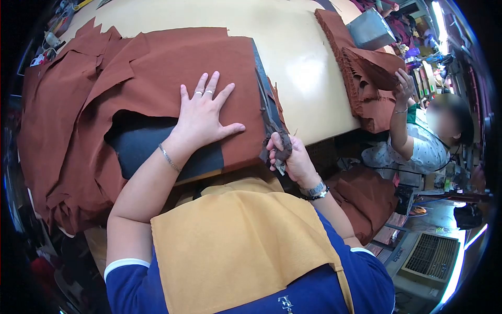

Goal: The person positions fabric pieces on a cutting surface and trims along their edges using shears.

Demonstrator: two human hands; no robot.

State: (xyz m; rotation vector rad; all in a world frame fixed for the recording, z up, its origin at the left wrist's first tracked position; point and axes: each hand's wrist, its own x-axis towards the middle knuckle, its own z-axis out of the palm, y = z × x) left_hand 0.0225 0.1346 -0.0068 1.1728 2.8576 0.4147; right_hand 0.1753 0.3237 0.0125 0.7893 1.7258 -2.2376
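My left hand (204, 115) lies flat on a rust-brown cloth (157, 57), its fingers spread. Beneath the cloth a dark blue-black layer (144, 141) shows through a curved gap and along the right edge. At that edge my right hand (298, 162) is closed around the handles of a pair of scissors (268, 112); the handles look wrapped in dark rag. The scissors' blades point away from me along the cloth's right side, and narrow brown strips (276, 99) lie just beyond them. Whether the blades are apart is hard to make out.
Across the pale table (298, 57), another person (418, 136) lifts a brown piece from a stack of rust cloth (340, 57). A metal box (371, 30) stands by that stack. More brown cloth (361, 199) is heaped below on the right, near a vented machine (431, 256).
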